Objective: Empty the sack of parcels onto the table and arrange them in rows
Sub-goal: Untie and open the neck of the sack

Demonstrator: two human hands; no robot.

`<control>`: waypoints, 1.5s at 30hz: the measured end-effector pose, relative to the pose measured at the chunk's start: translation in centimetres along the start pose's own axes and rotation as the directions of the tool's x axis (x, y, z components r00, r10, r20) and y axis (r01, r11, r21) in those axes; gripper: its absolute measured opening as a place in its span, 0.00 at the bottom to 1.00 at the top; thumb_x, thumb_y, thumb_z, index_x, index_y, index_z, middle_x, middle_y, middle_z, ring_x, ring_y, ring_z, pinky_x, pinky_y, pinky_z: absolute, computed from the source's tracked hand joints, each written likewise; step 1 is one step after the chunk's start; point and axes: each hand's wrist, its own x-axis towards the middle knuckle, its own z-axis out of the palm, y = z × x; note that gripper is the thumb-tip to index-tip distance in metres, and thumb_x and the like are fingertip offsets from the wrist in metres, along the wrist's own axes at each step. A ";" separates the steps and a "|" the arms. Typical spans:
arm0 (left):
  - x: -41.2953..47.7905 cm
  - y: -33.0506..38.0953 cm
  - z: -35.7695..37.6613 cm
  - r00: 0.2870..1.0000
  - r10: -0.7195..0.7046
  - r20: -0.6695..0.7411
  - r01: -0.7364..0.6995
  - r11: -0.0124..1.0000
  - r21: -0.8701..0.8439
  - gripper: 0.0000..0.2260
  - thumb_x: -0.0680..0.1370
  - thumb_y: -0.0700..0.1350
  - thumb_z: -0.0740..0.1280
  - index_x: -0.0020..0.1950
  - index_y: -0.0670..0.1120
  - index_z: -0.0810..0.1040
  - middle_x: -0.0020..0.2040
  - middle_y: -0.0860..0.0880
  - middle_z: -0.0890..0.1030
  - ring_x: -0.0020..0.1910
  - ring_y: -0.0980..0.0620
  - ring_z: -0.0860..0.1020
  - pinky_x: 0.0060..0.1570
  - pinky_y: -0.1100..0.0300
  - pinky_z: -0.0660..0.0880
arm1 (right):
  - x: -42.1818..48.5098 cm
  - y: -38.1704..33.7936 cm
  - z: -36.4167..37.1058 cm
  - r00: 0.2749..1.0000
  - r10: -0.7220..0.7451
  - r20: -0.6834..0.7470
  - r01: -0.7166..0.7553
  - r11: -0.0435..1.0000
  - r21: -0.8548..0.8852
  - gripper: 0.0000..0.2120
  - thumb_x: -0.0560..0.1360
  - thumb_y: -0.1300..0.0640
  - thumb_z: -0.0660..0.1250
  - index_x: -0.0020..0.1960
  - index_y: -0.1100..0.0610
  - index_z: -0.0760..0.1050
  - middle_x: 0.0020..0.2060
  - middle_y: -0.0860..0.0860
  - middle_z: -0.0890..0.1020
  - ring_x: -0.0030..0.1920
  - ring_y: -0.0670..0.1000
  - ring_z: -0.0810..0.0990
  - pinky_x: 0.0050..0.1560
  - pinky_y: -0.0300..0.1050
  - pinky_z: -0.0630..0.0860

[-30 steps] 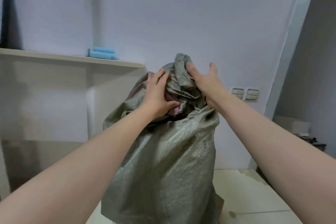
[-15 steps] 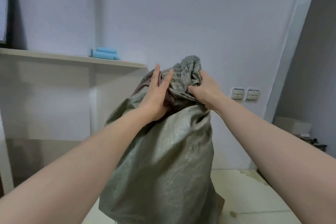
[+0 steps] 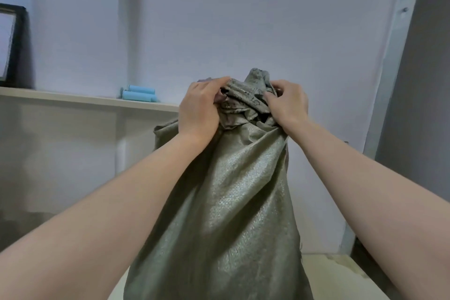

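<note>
Pale wall behind; upright sack [image 3: 226, 202] — bunched neck clenched between left hand [image 3: 198, 109] and right hand [image 3: 288, 102]

Pale lilac-white wall [image 3: 219, 19] fills the back, evenly lit. Beige shelf [image 3: 73, 100] runs along the left, carrying two light blue rolls [image 3: 138, 95] lying stacked and a black-framed picture [image 3: 12, 44] at far left. White door frame [image 3: 394, 56] slants on the right, grey wall [image 3: 428, 80] beyond. Cream worktop [image 3: 328, 273] bottom right.
</note>
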 end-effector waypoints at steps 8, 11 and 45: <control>-2.7 -0.6 0.9 0.722 -0.217 0.657 0.284 0.959 0.005 0.51 0.60 0.60 0.80 0.77 0.60 0.56 0.80 0.48 0.38 0.79 0.43 0.43 0.76 0.44 0.50 | -3.0 2.2 0.8 0.959 -0.145 0.246 0.084 0.967 0.241 0.22 0.76 0.52 0.68 0.70 0.47 0.71 0.64 0.47 0.78 0.64 0.46 0.76 0.69 0.48 0.70; -4.5 -0.3 1.7 0.805 -0.188 0.563 0.212 0.977 0.023 0.36 0.70 0.43 0.77 0.74 0.55 0.66 0.80 0.49 0.44 0.79 0.46 0.49 0.74 0.51 0.56 | -4.3 2.1 0.7 0.815 -0.160 0.557 0.092 0.985 0.149 0.36 0.69 0.33 0.69 0.74 0.38 0.62 0.73 0.49 0.67 0.73 0.50 0.66 0.73 0.53 0.64; -6.0 -1.6 2.8 0.791 -0.268 0.549 0.403 0.905 -0.139 0.29 0.77 0.53 0.68 0.76 0.53 0.63 0.75 0.42 0.60 0.74 0.44 0.63 0.75 0.51 0.58 | -6.5 2.2 0.6 0.837 -0.196 0.511 0.214 0.977 0.026 0.14 0.70 0.56 0.66 0.52 0.41 0.77 0.54 0.54 0.78 0.57 0.57 0.76 0.61 0.49 0.72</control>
